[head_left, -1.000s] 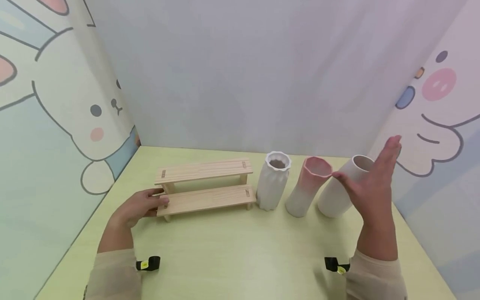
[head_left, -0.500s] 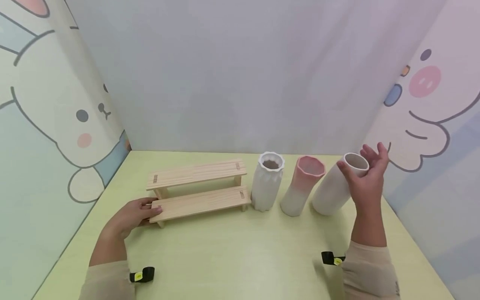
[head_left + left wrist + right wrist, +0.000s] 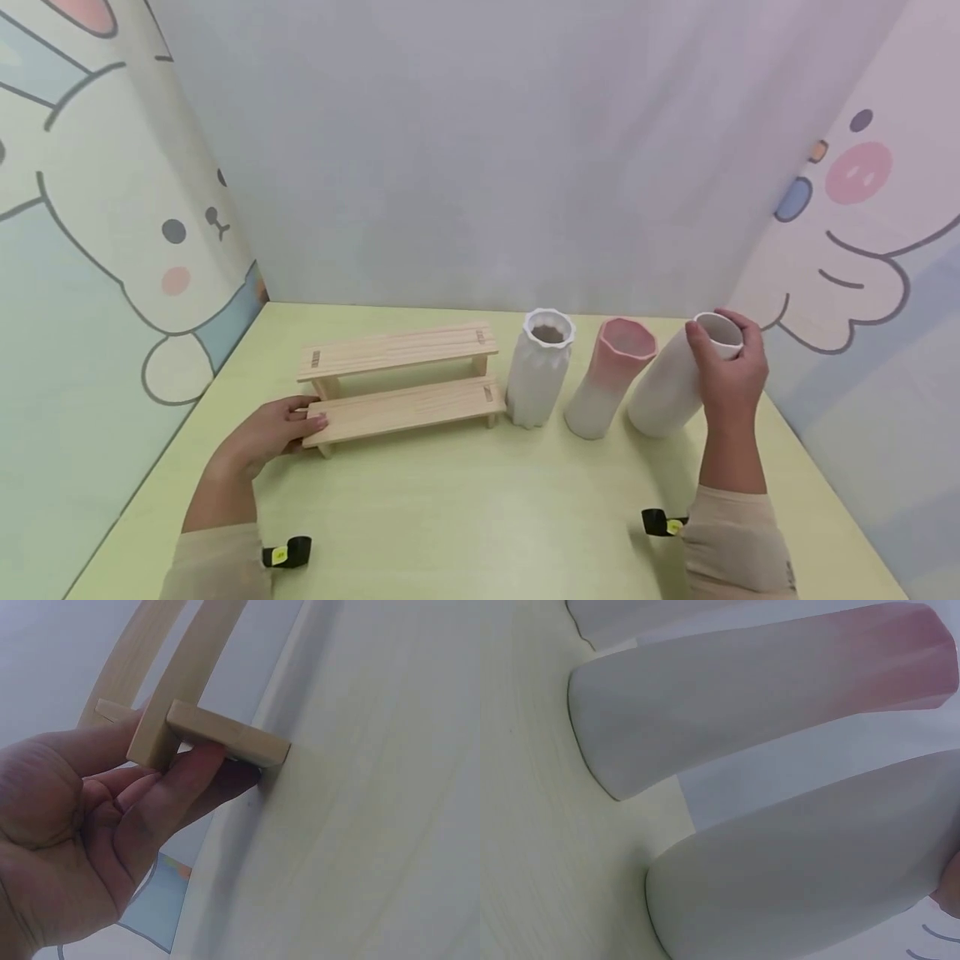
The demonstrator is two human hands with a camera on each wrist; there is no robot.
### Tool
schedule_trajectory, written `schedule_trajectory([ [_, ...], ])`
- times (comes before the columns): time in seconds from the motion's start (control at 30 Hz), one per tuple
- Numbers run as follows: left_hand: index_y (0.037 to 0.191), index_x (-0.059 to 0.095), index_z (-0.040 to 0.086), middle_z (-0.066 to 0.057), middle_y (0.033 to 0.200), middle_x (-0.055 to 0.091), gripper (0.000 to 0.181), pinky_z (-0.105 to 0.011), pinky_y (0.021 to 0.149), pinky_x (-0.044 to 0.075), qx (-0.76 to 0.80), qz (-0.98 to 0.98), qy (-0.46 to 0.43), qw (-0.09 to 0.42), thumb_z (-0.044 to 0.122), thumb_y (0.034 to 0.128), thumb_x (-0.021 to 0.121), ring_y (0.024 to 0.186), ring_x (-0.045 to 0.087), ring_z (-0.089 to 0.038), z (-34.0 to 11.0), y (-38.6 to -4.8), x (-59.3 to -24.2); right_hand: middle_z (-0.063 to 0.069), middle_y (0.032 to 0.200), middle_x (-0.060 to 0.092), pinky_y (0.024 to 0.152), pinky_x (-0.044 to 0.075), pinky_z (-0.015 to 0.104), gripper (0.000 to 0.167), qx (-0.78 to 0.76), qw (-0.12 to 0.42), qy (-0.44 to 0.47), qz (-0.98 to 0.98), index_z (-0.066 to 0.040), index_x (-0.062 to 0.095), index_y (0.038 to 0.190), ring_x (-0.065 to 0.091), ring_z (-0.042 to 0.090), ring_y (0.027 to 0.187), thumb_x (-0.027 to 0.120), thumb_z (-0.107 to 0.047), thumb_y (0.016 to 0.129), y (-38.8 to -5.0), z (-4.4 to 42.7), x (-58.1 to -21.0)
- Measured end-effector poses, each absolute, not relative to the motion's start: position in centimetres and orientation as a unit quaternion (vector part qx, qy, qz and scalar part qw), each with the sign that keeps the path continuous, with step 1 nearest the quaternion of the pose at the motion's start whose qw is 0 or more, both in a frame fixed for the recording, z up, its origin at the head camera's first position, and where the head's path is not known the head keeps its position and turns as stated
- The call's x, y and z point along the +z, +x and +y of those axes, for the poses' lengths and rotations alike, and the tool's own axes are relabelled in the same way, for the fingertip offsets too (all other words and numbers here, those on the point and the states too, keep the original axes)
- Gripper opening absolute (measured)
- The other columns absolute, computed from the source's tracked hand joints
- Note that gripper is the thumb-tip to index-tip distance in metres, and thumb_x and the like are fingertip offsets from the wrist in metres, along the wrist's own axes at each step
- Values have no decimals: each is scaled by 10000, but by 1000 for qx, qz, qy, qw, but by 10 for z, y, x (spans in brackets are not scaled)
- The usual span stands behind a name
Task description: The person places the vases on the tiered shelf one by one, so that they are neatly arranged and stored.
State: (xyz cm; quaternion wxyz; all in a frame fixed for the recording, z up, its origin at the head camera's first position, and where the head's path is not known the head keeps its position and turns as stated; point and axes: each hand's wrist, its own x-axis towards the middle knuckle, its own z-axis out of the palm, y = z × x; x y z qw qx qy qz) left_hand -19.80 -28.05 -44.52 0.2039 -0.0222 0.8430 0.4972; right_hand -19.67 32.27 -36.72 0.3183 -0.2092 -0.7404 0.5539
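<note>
A two-tier wooden shelf stand (image 3: 405, 410) sits left of the middle of the table. My left hand (image 3: 264, 435) grips the left end of its lower board, thumb on top and fingers underneath by the leg (image 3: 225, 733). At the right, my right hand (image 3: 731, 375) holds a smooth white vase (image 3: 663, 396) near its rim, thumb on the near side and fingers round the far side. The vase's base rests on the table in the right wrist view, where only a bit of the hand shows at the right edge.
Between stand and held vase are a white ribbed vase (image 3: 538, 379) with a scalloped rim and a pink-to-white vase (image 3: 606, 383), both upright. The ribbed vase is close to the stand's right end. Behind the yellow-green table (image 3: 480, 517) hangs a plain curtain (image 3: 480, 150); cartoon-printed panels (image 3: 97, 292) flank it.
My right hand has come down from beside the smooth white vase and closed round its upper part. My left hand keeps its grip on the stand. The whole view has shifted slightly.
</note>
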Motion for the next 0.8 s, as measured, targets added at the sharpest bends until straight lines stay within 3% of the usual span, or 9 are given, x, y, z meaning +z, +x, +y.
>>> schedule_trajectory([
  [0.43,1492,305,-46,-203,1330,588,806,-268,793,552,508,836,-23,206,419,934,656,983,644,-107,-281,-200,-443,-114,1077,589,738,464,192,581,554,338,-193,-736,-299,575,1276,552,77,961,846,-314,763,-193,323,-373],
  [0.8,1488,320,-42,-215,1327,587,765,-281,784,552,511,834,-19,208,397,950,642,977,651,-122,-280,-201,-450,-114,981,625,703,463,188,452,518,428,-148,-726,-173,635,1205,584,65,879,778,-182,777,-179,320,-381],
])
